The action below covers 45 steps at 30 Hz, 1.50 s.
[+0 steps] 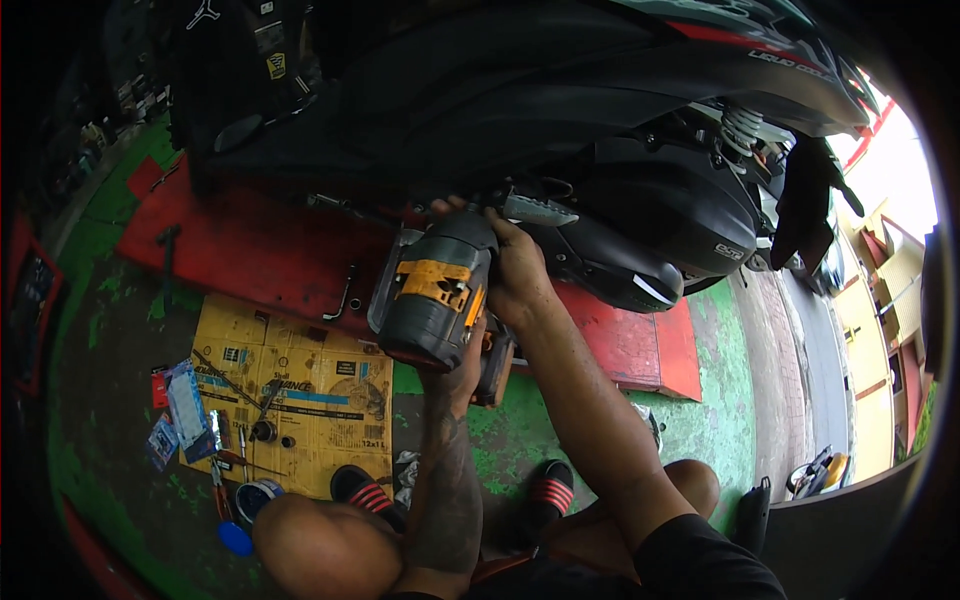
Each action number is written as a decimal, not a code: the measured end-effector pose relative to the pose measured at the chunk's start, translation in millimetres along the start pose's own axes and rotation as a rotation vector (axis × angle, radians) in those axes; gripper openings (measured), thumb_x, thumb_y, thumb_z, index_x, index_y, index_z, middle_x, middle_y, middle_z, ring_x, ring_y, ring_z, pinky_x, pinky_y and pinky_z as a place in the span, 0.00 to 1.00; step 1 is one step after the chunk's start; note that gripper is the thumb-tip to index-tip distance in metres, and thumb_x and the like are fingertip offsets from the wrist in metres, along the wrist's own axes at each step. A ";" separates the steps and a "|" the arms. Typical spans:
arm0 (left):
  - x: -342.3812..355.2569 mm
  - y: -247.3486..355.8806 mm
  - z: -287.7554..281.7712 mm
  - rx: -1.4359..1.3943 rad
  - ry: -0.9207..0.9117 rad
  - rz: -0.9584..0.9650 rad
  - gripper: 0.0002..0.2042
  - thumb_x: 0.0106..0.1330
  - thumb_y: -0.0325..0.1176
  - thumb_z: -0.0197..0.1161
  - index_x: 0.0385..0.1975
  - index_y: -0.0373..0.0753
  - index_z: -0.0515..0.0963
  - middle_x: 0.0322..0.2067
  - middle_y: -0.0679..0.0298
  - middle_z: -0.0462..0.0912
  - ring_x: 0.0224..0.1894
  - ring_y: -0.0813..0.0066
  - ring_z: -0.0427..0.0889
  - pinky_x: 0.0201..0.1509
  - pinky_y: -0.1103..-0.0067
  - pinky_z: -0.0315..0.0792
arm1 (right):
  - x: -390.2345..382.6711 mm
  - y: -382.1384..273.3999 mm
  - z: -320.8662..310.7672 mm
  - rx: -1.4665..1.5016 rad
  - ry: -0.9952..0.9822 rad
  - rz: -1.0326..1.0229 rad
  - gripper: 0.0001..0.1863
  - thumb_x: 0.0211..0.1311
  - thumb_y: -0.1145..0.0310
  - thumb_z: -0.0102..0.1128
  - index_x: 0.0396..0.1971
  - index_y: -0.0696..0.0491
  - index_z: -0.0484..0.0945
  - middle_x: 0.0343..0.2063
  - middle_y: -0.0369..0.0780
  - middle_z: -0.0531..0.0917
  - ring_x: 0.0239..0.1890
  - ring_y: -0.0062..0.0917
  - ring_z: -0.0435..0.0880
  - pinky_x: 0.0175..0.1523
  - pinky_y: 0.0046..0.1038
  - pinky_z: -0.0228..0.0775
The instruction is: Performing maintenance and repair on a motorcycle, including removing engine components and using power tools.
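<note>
A black and orange-yellow cordless impact wrench (432,300) is held up against the lower side of a dark scooter (440,120). My left hand (458,372) is closed round its handle from below, with the fingers mostly hidden by the tool's body. Its battery end (495,372) shows beside that wrist. My right hand (520,268) wraps the front of the wrench, close to the scooter's footpeg (540,208). Fingertips show beyond the tool's nose. The tool's tip and whatever it touches are hidden.
The scooter stands over a red lift platform (250,250), where a bent wrench (345,295) and a hammer (168,255) lie. Flattened cardboard (330,430) on the green floor carries sockets (264,430) and hand tools. Blister packs (186,405) and a blue lid (235,539) lie left.
</note>
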<state>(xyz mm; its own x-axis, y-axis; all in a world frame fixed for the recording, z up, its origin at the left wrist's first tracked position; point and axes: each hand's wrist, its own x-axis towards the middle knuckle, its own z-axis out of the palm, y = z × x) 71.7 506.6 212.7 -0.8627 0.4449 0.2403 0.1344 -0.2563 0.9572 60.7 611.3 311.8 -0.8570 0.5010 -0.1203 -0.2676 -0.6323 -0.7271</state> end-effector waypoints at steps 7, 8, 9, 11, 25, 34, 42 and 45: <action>2.6 1.4 4.3 -0.449 0.061 -0.282 0.20 0.66 0.38 0.68 0.53 0.36 0.74 0.45 0.63 0.77 0.45 0.75 0.77 0.48 0.75 0.74 | -5.0 -0.5 5.3 -0.084 -0.015 0.056 0.16 0.77 0.59 0.40 0.50 0.55 0.71 0.49 0.45 0.82 0.52 0.31 0.82 0.59 0.35 0.77; -1.8 13.5 5.0 -0.545 0.032 -0.299 0.16 0.67 0.36 0.66 0.50 0.37 0.75 0.37 0.68 0.77 0.38 0.79 0.76 0.43 0.79 0.72 | -5.0 -0.9 1.6 -0.090 -0.040 0.067 0.16 0.77 0.58 0.40 0.50 0.54 0.71 0.49 0.44 0.82 0.52 0.31 0.82 0.59 0.35 0.77; -7.9 17.0 10.1 -0.591 0.103 -0.330 0.13 0.67 0.35 0.66 0.47 0.38 0.75 0.34 0.70 0.77 0.35 0.80 0.75 0.41 0.80 0.72 | -6.8 -0.4 -3.1 -0.175 -0.044 0.124 0.19 0.77 0.57 0.38 0.52 0.55 0.70 0.47 0.43 0.82 0.49 0.29 0.82 0.55 0.34 0.77; -24.3 8.5 8.7 -0.721 0.129 -0.384 0.09 0.70 0.36 0.62 0.43 0.40 0.76 0.31 0.70 0.77 0.33 0.79 0.76 0.40 0.80 0.72 | -18.1 3.1 -2.0 -0.399 -0.039 0.189 0.23 0.78 0.55 0.35 0.56 0.57 0.70 0.45 0.41 0.83 0.48 0.26 0.81 0.53 0.32 0.76; -132.7 -34.1 41.0 -0.831 -0.343 -0.540 0.25 0.77 0.53 0.43 0.57 0.35 0.69 0.43 0.57 0.81 0.42 0.69 0.83 0.43 0.74 0.81 | -134.4 -33.5 -110.8 -0.309 0.257 0.324 0.15 0.73 0.59 0.37 0.41 0.54 0.69 0.40 0.49 0.85 0.41 0.33 0.85 0.50 0.32 0.80; -121.5 -36.6 57.0 -0.936 -0.418 -0.588 0.29 0.76 0.57 0.36 0.63 0.40 0.63 0.47 0.52 0.80 0.41 0.63 0.86 0.42 0.70 0.85 | -129.6 -49.3 -131.9 -0.253 0.149 0.272 0.16 0.73 0.58 0.36 0.40 0.53 0.69 0.42 0.50 0.84 0.42 0.34 0.85 0.51 0.34 0.79; -113.9 -20.6 67.3 -0.941 -0.382 -0.473 0.28 0.77 0.38 0.45 0.74 0.53 0.44 0.55 0.49 0.72 0.45 0.58 0.84 0.44 0.66 0.85 | -122.5 -55.5 -140.7 -0.212 0.126 0.260 0.16 0.73 0.59 0.36 0.40 0.55 0.69 0.42 0.50 0.84 0.42 0.34 0.85 0.51 0.35 0.79; -113.7 -25.6 69.0 -0.694 -0.420 -0.316 0.30 0.76 0.34 0.48 0.73 0.52 0.44 0.55 0.48 0.73 0.46 0.60 0.84 0.45 0.67 0.85 | -117.1 -61.5 -142.7 -0.207 0.130 0.293 0.17 0.73 0.59 0.36 0.43 0.56 0.70 0.41 0.49 0.84 0.43 0.32 0.84 0.53 0.34 0.78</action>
<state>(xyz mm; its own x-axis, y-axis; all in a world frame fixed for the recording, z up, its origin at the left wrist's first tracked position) 200.0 521.8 172.0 -0.5401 0.8280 0.1505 -0.5263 -0.4719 0.7073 240.3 675.9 274.2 -0.8172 0.3965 -0.4183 0.0864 -0.6333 -0.7691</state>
